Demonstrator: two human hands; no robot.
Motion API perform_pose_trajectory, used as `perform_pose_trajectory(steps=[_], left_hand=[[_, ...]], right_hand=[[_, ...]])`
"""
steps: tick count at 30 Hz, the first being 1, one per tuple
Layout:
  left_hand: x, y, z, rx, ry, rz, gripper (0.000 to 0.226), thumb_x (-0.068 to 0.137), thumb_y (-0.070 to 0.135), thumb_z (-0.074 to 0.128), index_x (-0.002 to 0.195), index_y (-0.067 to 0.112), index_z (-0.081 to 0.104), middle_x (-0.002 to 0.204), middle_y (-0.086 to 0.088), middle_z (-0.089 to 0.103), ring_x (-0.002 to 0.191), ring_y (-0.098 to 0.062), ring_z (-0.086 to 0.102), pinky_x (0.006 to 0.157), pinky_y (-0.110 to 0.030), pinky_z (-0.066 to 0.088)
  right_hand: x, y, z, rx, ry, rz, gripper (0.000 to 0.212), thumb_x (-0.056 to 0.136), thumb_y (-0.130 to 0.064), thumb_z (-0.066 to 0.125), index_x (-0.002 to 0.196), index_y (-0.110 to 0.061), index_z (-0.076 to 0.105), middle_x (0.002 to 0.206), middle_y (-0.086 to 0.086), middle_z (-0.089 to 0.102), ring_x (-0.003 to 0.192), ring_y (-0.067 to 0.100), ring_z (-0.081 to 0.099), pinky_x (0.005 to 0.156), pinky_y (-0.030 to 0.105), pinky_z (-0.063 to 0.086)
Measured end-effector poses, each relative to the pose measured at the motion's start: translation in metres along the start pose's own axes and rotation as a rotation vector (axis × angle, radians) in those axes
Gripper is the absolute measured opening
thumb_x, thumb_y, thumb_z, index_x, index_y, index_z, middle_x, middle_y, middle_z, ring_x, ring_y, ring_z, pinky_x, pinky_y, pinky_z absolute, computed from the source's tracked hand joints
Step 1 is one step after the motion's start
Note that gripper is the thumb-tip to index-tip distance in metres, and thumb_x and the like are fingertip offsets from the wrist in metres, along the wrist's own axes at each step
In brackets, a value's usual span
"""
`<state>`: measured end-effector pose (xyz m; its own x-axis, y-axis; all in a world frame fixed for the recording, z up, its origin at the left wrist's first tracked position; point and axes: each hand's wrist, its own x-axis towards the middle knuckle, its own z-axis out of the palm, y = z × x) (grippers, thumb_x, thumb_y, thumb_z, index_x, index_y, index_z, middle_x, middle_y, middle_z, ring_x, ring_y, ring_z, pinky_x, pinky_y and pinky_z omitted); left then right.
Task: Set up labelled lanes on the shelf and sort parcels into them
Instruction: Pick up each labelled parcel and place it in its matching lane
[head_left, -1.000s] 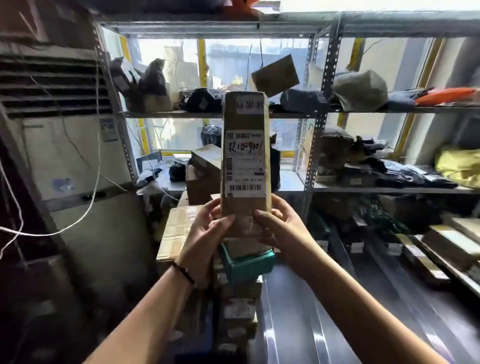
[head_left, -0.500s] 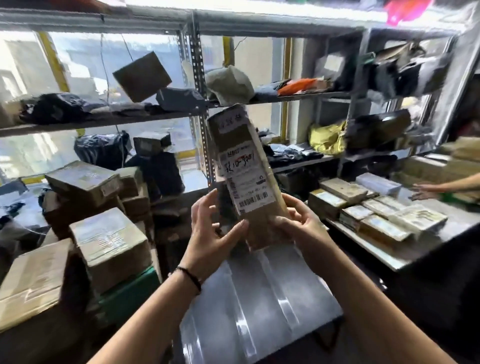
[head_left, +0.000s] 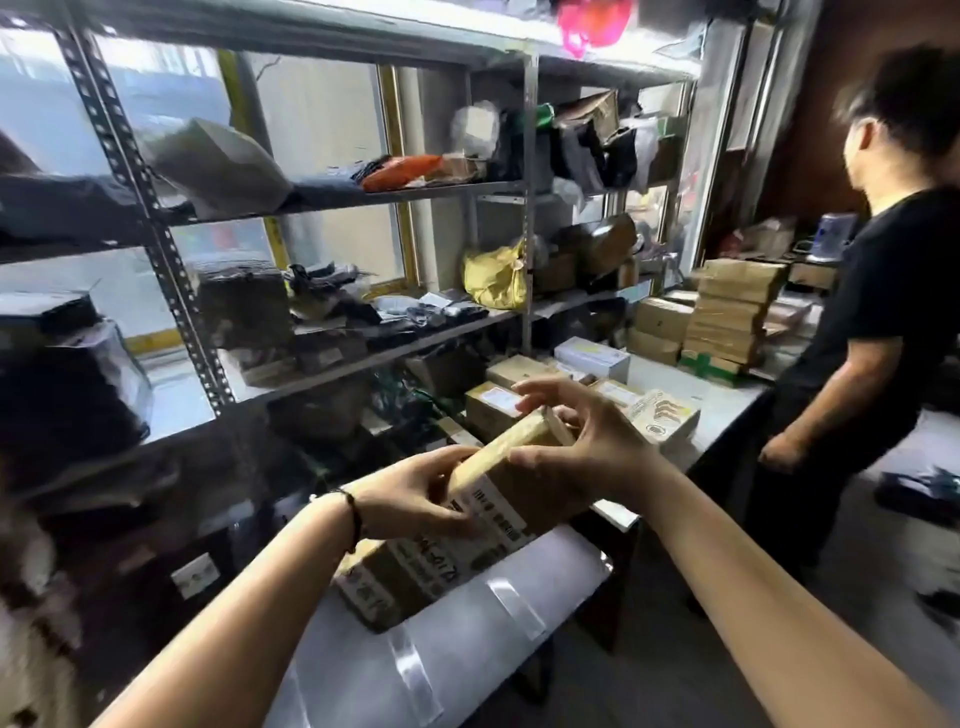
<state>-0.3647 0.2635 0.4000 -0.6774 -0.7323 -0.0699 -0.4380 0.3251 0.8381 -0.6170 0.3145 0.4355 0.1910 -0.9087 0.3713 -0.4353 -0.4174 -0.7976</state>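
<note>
While left hand (head_left: 410, 493), right hand (head_left: 589, 449) grip parcel (head_left: 493, 519)

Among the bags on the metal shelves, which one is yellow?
The soft bag on the middle shelf, next to the upright post. Its neighbours are dark; the orange bag lies a shelf higher.

Bright backlight through windows (head_left: 322, 109), dim foreground, motion blur throughout, wide-angle bending at edges

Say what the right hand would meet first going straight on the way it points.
Likely the small labelled box on the table just beyond the right hand, which grips the long parcel at its far end. Depth is unclear; it might pass above.
</note>
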Motion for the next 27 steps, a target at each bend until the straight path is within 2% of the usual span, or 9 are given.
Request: perform_pose_trajectory(steps=[3, 7, 10, 13, 17, 19, 20, 23, 27], left_hand=[[0.046, -0.007, 0.021, -0.113, 0.039, -0.044, 0.071, 0.065, 0.033, 0.092, 0.127, 0.032, 0.057, 0.113, -0.003, 0.073, 0.105, -0.023, 0.071, 0.088, -0.047, 0.059], [0.098, -0.018, 0.032, -0.302, 0.32, -0.083, 0.079, 0.051, 0.048, 0.092, 0.118, 0.022, 0.058, 0.106, -0.005, 0.074, 0.096, -0.024, 0.073, 0.085, -0.05, 0.06], [0.131, -0.027, 0.03, -0.52, 0.393, -0.062, 0.071, 0.068, 0.048, 0.086, 0.121, 0.008, 0.06, 0.111, -0.016, 0.074, 0.099, -0.033, 0.072, 0.089, -0.054, 0.057], [0.166, -0.043, 0.031, -0.711, 0.407, -0.11, 0.055, 0.083, 0.042, 0.076, 0.123, 0.007, 0.062, 0.113, -0.017, 0.073, 0.102, -0.035, 0.071, 0.09, -0.051, 0.057], [0.219, -0.085, 0.031, -0.837, 0.465, -0.188, 0.063, 0.078, 0.05, 0.076, 0.124, 0.008, 0.064, 0.113, -0.015, 0.073, 0.104, -0.034, 0.071, 0.091, -0.049, 0.056], [0.245, -0.109, 0.031, -0.899, 0.503, -0.25, 0.063, 0.078, 0.05, 0.077, 0.122, 0.007, 0.064, 0.11, -0.016, 0.074, 0.101, -0.034, 0.072, 0.088, -0.047, 0.057], [0.258, -0.122, 0.03, -0.921, 0.511, -0.286, 0.059, 0.081, 0.049, 0.075, 0.122, 0.006, 0.064, 0.11, -0.017, 0.074, 0.101, -0.034, 0.072, 0.087, -0.047, 0.058], [0.293, -0.159, 0.025, -0.999, 0.492, -0.384, 0.054, 0.087, 0.037, 0.071, 0.127, 0.003, 0.059, 0.114, -0.018, 0.072, 0.104, -0.035, 0.071, 0.088, -0.048, 0.058], [0.32, -0.201, 0.026, -1.077, 0.465, -0.513, 0.083, 0.067, 0.036, 0.09, 0.134, 0.007, 0.05, 0.123, -0.017, 0.069, 0.111, -0.034, 0.068, 0.09, -0.052, 0.056]], right_hand=[[0.01, 0.04, -0.027, -0.005, 0.067, 0.093, 0.056, 0.075, -0.04, 0.085, 0.122, -0.052, 0.057, 0.125, -0.021, 0.056, 0.118, 0.001, 0.055, 0.102, 0.039, 0.05], [0.023, 0.087, -0.047, 0.042, 0.165, 0.315, 0.054, 0.082, -0.051, 0.077, 0.127, -0.048, 0.049, 0.136, -0.009, 0.049, 0.121, 0.013, 0.053, 0.106, 0.043, 0.048], [0.029, 0.123, -0.045, 0.038, -0.033, 0.507, 0.063, 0.085, -0.055, 0.074, 0.138, -0.036, 0.045, 0.137, -0.006, 0.055, 0.117, 0.009, 0.056, 0.102, 0.036, 0.048], [0.034, 0.162, -0.024, 0.06, -0.257, 0.638, 0.073, 0.079, -0.063, 0.074, 0.141, -0.038, 0.044, 0.135, -0.01, 0.054, 0.116, 0.006, 0.057, 0.098, 0.035, 0.053], [0.062, 0.211, -0.004, 0.22, -0.355, 0.748, 0.048, 0.09, -0.038, 0.073, 0.13, -0.036, 0.047, 0.111, -0.009, 0.065, 0.087, 0.001, 0.07, 0.065, 0.022, 0.055], [0.082, 0.238, 0.001, 0.311, -0.345, 0.803, 0.039, 0.093, -0.027, 0.072, 0.127, -0.028, 0.052, 0.104, -0.006, 0.068, 0.071, -0.001, 0.071, 0.053, 0.018, 0.052], [0.094, 0.254, 0.005, 0.352, -0.331, 0.833, 0.041, 0.093, -0.025, 0.072, 0.129, -0.024, 0.054, 0.105, -0.004, 0.07, 0.07, 0.0, 0.072, 0.05, 0.018, 0.051], [0.132, 0.295, 0.012, 0.407, -0.302, 0.912, 0.047, 0.092, -0.027, 0.072, 0.135, -0.02, 0.054, 0.11, -0.003, 0.074, 0.081, 0.005, 0.072, 0.056, 0.022, 0.052], [0.176, 0.336, 0.014, 0.428, -0.258, 0.973, 0.04, 0.093, -0.028, 0.071, 0.13, -0.021, 0.058, 0.104, -0.002, 0.078, 0.088, 0.013, 0.07, 0.064, 0.025, 0.04]])
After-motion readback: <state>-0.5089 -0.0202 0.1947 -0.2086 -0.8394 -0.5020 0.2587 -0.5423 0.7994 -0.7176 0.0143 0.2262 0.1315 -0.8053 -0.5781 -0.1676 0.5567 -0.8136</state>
